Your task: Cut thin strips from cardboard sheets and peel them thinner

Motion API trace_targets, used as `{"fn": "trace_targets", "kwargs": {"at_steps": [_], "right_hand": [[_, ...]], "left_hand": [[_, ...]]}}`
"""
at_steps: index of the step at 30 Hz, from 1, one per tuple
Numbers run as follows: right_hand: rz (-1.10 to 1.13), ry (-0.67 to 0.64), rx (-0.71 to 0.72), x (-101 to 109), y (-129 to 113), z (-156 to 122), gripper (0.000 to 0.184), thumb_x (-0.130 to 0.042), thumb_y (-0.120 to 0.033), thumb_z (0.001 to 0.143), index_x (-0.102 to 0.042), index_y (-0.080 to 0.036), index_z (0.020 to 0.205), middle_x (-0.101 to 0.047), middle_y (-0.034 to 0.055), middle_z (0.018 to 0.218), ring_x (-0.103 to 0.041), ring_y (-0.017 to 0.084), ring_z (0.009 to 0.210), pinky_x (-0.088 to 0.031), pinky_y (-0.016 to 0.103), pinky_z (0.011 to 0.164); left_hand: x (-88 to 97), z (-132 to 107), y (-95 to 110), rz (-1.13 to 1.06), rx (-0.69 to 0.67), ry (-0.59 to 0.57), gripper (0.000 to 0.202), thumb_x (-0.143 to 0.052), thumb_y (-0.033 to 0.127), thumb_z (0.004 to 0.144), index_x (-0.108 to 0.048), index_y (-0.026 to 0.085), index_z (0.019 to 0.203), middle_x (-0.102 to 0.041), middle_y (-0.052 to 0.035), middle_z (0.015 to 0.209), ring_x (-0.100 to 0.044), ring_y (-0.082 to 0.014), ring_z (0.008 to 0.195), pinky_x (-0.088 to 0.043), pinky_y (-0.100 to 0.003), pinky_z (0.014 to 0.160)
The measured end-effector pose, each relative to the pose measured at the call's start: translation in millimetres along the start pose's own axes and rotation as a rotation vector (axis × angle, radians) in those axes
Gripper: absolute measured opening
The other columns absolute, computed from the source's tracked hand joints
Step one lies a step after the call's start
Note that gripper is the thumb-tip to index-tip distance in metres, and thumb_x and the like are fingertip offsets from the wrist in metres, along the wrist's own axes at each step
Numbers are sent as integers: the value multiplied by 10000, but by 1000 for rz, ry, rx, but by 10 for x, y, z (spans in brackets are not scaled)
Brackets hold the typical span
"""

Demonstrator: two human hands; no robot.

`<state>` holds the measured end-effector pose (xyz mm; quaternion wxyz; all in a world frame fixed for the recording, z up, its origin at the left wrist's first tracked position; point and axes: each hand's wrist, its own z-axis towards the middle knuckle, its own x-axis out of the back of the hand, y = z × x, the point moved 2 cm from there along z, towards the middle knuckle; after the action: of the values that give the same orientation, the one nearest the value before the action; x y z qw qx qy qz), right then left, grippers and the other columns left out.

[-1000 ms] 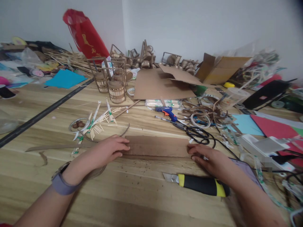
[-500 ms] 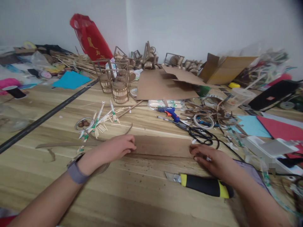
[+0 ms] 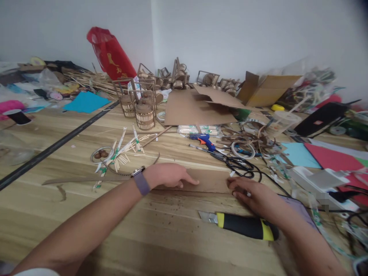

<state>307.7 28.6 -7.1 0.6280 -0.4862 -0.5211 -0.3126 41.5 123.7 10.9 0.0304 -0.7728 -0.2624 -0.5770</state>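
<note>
A long brown cardboard strip (image 3: 211, 181) lies flat on the wooden table in front of me. Over its left part reaches my left hand (image 3: 171, 176), index finger stretched out along the cardboard and the other fingers loosely bent; it grips nothing. My right hand (image 3: 249, 191) has its thumb and fingertips closed at the strip's right end. Below the strip rests a black and yellow utility knife (image 3: 241, 225), its blade out and pointing left. Small brown crumbs (image 3: 169, 214) are scattered left of the blade.
Behind the strip lie a blue glue gun (image 3: 203, 140), black-handled scissors (image 3: 244, 163) and cut sticks (image 3: 123, 155). Small stick baskets (image 3: 145, 117), a cardboard sheet (image 3: 184, 107) and an opened box (image 3: 273, 90) stand farther back. A white power strip (image 3: 307, 182) is at right.
My left hand has moved right from the strip's left end onto its surface, with the index finger now extended. My right hand stays at the right end. The view has shifted slightly.
</note>
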Motion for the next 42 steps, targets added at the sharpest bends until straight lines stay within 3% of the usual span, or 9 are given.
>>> {"fn": "trace_targets", "kwargs": {"at_steps": [5, 10, 15, 20, 25, 31, 34, 38, 42], "right_hand": [[-142, -16, -107, 177, -139, 196, 289, -458, -264, 943, -740, -239, 887, -785, 111, 1063, -733, 281, 954, -575, 390, 802], [-319, -44, -270, 316, -210, 732, 218, -521, -285, 1018, -721, -199, 997, -752, 99, 1063, -707, 233, 952, -566, 393, 824], [-388, -92, -349, 188, -207, 1274, 304, -643, -358, 982, -641, -183, 1231, -672, 84, 1239, -683, 226, 1027, -588, 442, 870], [-345, -80, -346, 100, -195, 1451, 330, -648, -356, 978, -629, -182, 1258, -657, 94, 1274, -675, 238, 1056, -583, 455, 887], [-209, 86, -347, 308, -244, 1279, 278, -625, -378, 987, -647, -175, 1176, -694, 66, 1139, -685, 208, 954, -579, 422, 838], [40, 358, -290, 390, -217, 607, 212, -385, -377, 992, -520, -217, 1029, -699, 46, 837, -683, 207, 730, -540, 306, 647], [147, 355, -238, 243, -151, 280, 296, -297, -425, 1008, -494, -228, 1109, -755, 75, 900, -737, 219, 764, -581, 339, 711], [189, 203, -128, 41, -62, 88, 284, -506, -437, 914, -648, -242, 1065, -789, 123, 1088, -747, 304, 1002, -594, 441, 850], [199, 92, -55, -70, 28, 75, 251, -589, -365, 835, -704, -261, 1033, -787, 103, 1142, -737, 304, 1044, -591, 463, 903]], "left_hand": [[-26, 7, -19, 1, 6, -3, 562, -626, 157, 935, -560, 399, 1437, -752, -47, 1091, -704, -221, 893, -471, -244, 705], [-39, 12, -29, 1, 12, 8, 555, -628, 180, 939, -553, 414, 1436, -750, -44, 1124, -704, -219, 894, -475, -241, 704], [-27, 13, -5, -2, 16, -3, 565, -641, 174, 930, -553, 413, 1435, -755, -54, 1101, -707, -224, 877, -471, -244, 694], [-19, 9, 11, -4, 27, -14, 562, -609, 176, 947, -535, 417, 1449, -734, -69, 1173, -704, -238, 927, -469, -253, 713], [-42, 29, -25, -28, 19, -14, 562, -632, 184, 936, -546, 417, 1440, -753, -43, 1144, -702, -213, 895, -468, -234, 711], [-73, 35, -57, -65, -2, 12, 583, -627, 127, 916, -564, 395, 1430, -767, -26, 1121, -702, -198, 913, -468, -219, 715], [-75, 26, -47, -66, 8, 13, 571, -633, 141, 924, -564, 398, 1429, -764, -39, 1133, -706, -212, 921, -469, -233, 714], [-55, 16, -28, -68, 22, 8, 562, -623, 149, 937, -555, 396, 1438, -756, -55, 1165, -704, -235, 941, -473, -260, 730], [-36, 19, -23, -73, 21, -11, 576, -624, 148, 935, -547, 412, 1441, -758, -40, 1159, -706, -223, 922, -472, -257, 727]]}}
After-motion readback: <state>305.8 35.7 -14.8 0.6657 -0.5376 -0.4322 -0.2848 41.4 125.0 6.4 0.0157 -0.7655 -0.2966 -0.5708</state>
